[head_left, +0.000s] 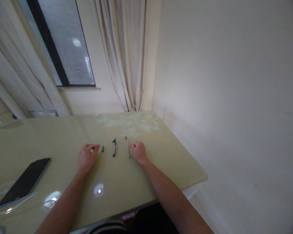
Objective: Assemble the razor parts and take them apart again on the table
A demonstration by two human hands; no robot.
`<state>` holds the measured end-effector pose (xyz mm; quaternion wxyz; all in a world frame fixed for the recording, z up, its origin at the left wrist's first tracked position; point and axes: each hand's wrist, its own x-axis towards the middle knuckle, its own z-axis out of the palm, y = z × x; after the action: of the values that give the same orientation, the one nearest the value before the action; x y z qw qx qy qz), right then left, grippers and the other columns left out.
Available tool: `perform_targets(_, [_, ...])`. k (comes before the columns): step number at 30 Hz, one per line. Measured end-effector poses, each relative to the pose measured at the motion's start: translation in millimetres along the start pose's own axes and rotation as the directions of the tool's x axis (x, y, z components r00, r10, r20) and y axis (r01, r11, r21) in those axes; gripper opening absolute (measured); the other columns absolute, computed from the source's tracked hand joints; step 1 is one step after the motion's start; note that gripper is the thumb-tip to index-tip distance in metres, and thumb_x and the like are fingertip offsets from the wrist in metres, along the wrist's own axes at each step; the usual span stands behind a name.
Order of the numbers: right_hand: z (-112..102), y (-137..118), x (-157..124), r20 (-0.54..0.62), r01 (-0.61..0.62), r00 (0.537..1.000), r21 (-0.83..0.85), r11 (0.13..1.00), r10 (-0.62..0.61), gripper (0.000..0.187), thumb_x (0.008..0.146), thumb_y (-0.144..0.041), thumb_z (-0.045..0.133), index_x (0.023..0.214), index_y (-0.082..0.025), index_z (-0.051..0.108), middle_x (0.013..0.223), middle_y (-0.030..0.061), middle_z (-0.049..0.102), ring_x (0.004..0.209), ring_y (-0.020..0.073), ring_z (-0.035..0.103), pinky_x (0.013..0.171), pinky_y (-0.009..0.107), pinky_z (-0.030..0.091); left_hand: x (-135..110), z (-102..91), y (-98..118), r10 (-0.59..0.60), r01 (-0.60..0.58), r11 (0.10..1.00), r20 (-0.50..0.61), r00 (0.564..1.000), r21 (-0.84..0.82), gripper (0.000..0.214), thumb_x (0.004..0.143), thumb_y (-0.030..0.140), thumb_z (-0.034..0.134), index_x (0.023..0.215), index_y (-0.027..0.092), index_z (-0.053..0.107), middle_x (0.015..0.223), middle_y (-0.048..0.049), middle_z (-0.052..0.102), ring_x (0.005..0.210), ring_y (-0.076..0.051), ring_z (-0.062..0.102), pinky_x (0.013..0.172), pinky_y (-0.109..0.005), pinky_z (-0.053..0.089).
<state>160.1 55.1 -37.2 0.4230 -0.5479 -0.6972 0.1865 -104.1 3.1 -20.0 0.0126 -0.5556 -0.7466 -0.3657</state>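
Observation:
My left hand point(87, 157) rests on the pale green table point(63, 136), its fingertips pinched together just left of a small dark piece point(103, 149). My right hand point(138, 151) lies on the table with its fingers curled in, right beside a thin white stick-like thing point(127, 147). Between the two hands lies a small black tool point(114, 147) with a thin handle. Whether either hand has something tiny in its fingers does not show.
A dark phone or tablet point(25, 180) lies at the near left, with clear plastic and a yellow bit beside it. The table's right edge and corner point(205, 175) are close. A curtain point(127, 55), a window and a bare wall stand behind.

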Motion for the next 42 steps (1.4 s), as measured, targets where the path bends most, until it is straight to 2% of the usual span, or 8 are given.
perform_targets(6, [-2, -2, -1, 0.027, -0.017, 0.999, -0.021, 1.0, 0.018, 0.039, 0.081, -0.024, 0.058, 0.052, -0.022, 0.032, 0.052, -0.0044, 0.031, 0.052, 0.0111, 0.026, 0.053, 0.028, 0.015, -20, 6.2, 40, 0.145, -0.156, 0.986, 0.179, 0.973, 0.051, 0.04, 0.102, 0.04, 0.041, 0.102, 0.021, 0.076, 0.11, -0.008, 0.077, 0.092, -0.023, 0.07, 0.079, -0.031, 0.048])
perform_targets(11, [-6, -7, -2, 0.049, -0.033, 0.998, -0.071, 0.997, 0.036, 0.038, 0.083, -0.023, 0.057, 0.053, -0.021, 0.034, 0.054, -0.0044, 0.032, 0.053, 0.0109, 0.028, 0.053, 0.027, 0.016, -34, 6.2, 71, 0.056, -0.127, 0.961, 0.274, 0.96, 0.247, 0.05, 0.106, 0.037, 0.025, 0.108, 0.02, 0.072, 0.12, -0.012, 0.074, 0.094, -0.027, 0.072, 0.076, -0.036, 0.047])
perform_targets(17, [-6, -10, -3, 0.047, -0.02, 0.999, -0.091, 0.996, 0.024, 0.038, 0.082, -0.023, 0.059, 0.053, -0.021, 0.034, 0.053, -0.005, 0.032, 0.052, 0.011, 0.027, 0.054, 0.027, 0.016, -36, 3.9, 74, 0.037, -0.192, 0.922, 0.417, 0.908, 0.335, 0.057, 0.097, 0.068, 0.034, 0.091, 0.021, 0.066, 0.095, -0.0129, 0.075, 0.086, -0.032, 0.071, 0.07, -0.037, 0.047])
perform_targets(22, [-8, -11, -3, 0.036, -0.014, 0.999, -0.054, 0.998, 0.016, 0.04, 0.082, -0.024, 0.061, 0.054, -0.021, 0.032, 0.053, -0.0059, 0.033, 0.052, 0.0107, 0.028, 0.054, 0.027, 0.016, -35, 4.5, 73, 0.051, -0.247, 0.903, 0.484, 0.874, 0.351, 0.044, 0.1, 0.051, 0.037, 0.088, 0.021, 0.067, 0.098, -0.0119, 0.075, 0.087, -0.029, 0.071, 0.069, -0.034, 0.044])
perform_targets(29, [-12, -23, -6, 0.031, 0.064, 0.997, 0.249, 0.966, -0.074, 0.044, 0.101, -0.05, 0.045, 0.069, -0.021, 0.048, 0.066, -0.0018, 0.05, 0.064, 0.0137, 0.045, 0.064, 0.026, 0.033, -42, 1.2, 76, 0.285, -0.323, 0.901, 0.166, 0.944, 0.288, 0.042, 0.103, 0.044, 0.037, 0.087, 0.022, 0.069, 0.089, -0.0076, 0.074, 0.077, -0.022, 0.068, 0.066, -0.03, 0.04])
perform_targets(35, [-10, -43, -14, 0.12, 0.062, 0.976, 0.654, 0.754, -0.184, 0.053, 0.098, -0.069, 0.045, 0.093, -0.019, 0.061, 0.09, 0.0053, 0.062, 0.083, 0.0176, 0.057, 0.077, 0.028, 0.045, -58, 10.2, 84, 0.613, -0.617, 0.783, 0.069, 0.787, 0.081, 0.035, 0.1, 0.044, 0.051, 0.079, 0.023, 0.068, 0.076, -0.0062, 0.069, 0.076, -0.02, 0.067, 0.07, -0.029, 0.042])
perform_targets(38, [-18, -47, -15, 0.165, -0.013, 0.972, 0.744, 0.669, -0.165, 0.051, 0.098, -0.068, 0.048, 0.089, -0.019, 0.057, 0.08, 0.0028, 0.059, 0.072, 0.0159, 0.055, 0.069, 0.027, 0.046, -58, 10.3, 87, 0.626, -0.612, 0.776, 0.067, 0.777, -0.154, 0.033, 0.096, 0.053, 0.058, 0.089, 0.022, 0.067, 0.084, -0.0057, 0.07, 0.081, -0.02, 0.066, 0.073, -0.029, 0.046])
perform_targets(42, [-46, -35, -12, 0.203, 0.069, 0.947, 0.629, 0.775, -0.249, 0.04, 0.099, -0.057, 0.055, 0.085, -0.019, 0.057, 0.071, -0.0026, 0.052, 0.067, 0.0134, 0.048, 0.065, 0.025, 0.038, -53, 6.5, 90, 0.491, -0.413, 0.808, 0.092, 0.866, -0.421, 0.042, 0.102, 0.05, 0.046, 0.075, 0.021, 0.061, 0.073, -0.0019, 0.061, 0.071, -0.017, 0.059, 0.07, -0.029, 0.046])
